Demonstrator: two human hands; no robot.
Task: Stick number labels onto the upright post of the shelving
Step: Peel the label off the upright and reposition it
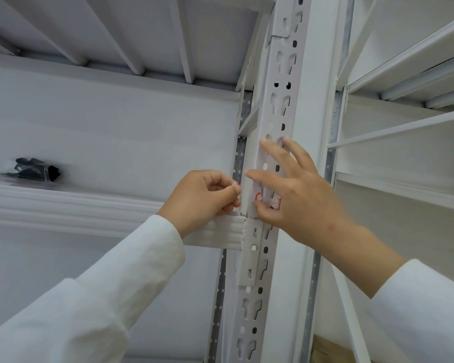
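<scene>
On upright post [278, 106] | red-edged label [269, 200], print blurred | right hand [294, 195] presses, released | left hand [207, 195] pinches backing, seemingly

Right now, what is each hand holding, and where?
Left hand pinches something small with a red edge at its fingertips. Right hand grips nothing; its thumb presses the red-edged label.

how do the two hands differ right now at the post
The left hand is curled, pinching something small with a red edge beside the post; the right hand has its fingers spread, with its thumb pressing the red-outlined label on the post's face. The left hand sits lower, by the beam; the right's fingers reach higher. Both wear white sleeves.
</scene>
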